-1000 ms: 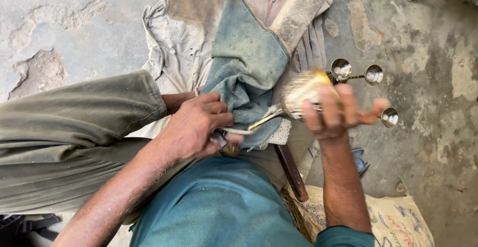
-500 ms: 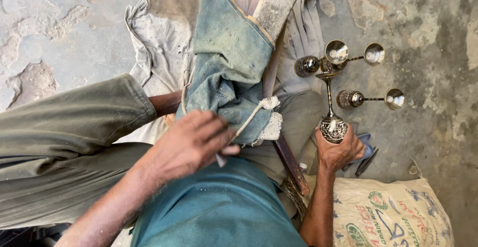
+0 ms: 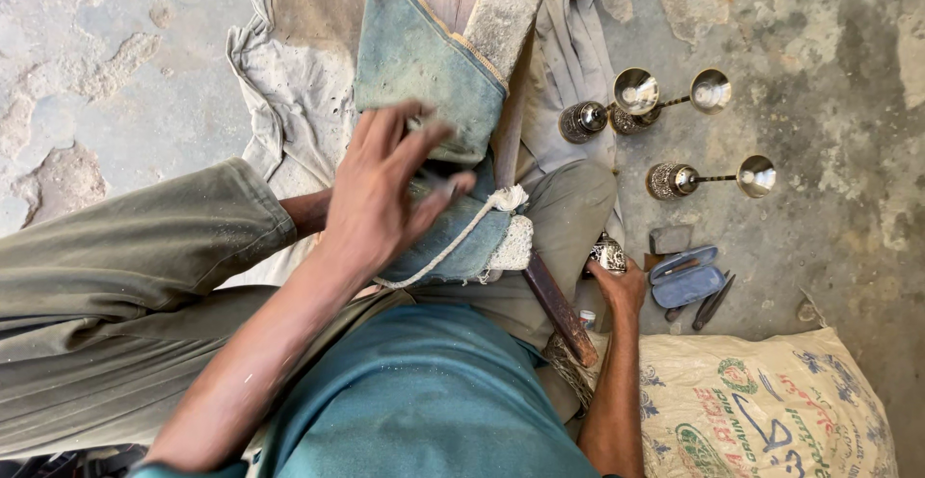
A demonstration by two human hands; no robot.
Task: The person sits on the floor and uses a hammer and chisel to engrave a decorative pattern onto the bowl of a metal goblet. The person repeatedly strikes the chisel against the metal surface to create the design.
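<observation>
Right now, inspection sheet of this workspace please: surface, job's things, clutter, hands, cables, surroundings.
Surface: cracked, stained concrete floor with a dirty grey cloth spread on it.
Job's things: blue fabric pad over the lap, white rope across it; small engraved metal piece.
Clutter: metal goblets lying and standing on the floor, open blue case, dark hand tool, small grey block.
Hands: left hand spread on the blue pad, fingers open; right hand on the metal piece at the floor.
Cables: nothing seen.
Surroundings: printed woven sack at right; wooden plank ahead.
</observation>
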